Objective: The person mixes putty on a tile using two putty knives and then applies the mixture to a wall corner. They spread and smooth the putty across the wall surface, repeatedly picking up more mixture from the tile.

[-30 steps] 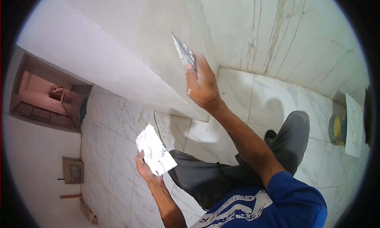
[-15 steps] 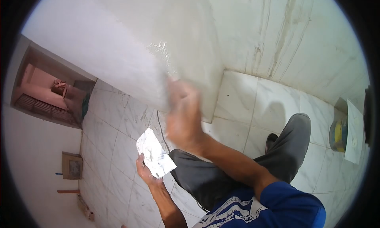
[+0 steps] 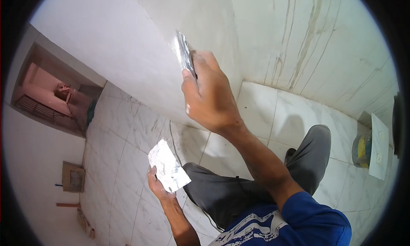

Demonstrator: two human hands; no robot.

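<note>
White plastered wall [image 3: 106, 45] fills the upper left. Its outer corner edge runs down toward the floor. Veined marble wall [image 3: 324, 45] is to the right of it, meeting the plastered wall in an inside corner. Marble-tile floor [image 3: 119, 135] is below both.

Grey trousers [image 3: 230, 194] and a blue sleeve [image 3: 316, 220] sit bottom centre, knee bent over the floor. A recessed niche [image 3: 51, 100] opens in the left wall, just above the floor edge.

Right hand [image 3: 209, 96] is raised against the plastered wall, just beside the outer corner edge. Fingers are clamped around the handle of the putty knife [image 3: 184, 53], and the handle itself is hidden inside the grip. The blade sticks up out of the fist, smeared white, edge-on to the camera and lying against the plaster surface.

Left hand [image 3: 157, 187] is low, over the floor and just left of the knee, well apart from the right hand. Fingers are closed on the lower edge of the putty plate [image 3: 168, 165]. It's a flat rectangular sheet coated in white putty, tilted, face toward the camera.

At the far right edge of the floor a white tile [image 3: 379, 145] leans upright with a yellow-banded bucket [image 3: 362, 150] just beside it. A small wooden box [image 3: 72, 176] sits by the left wall. A thin cable [image 3: 171, 132] runs across the floor at the foot of the plastered wall.
</note>
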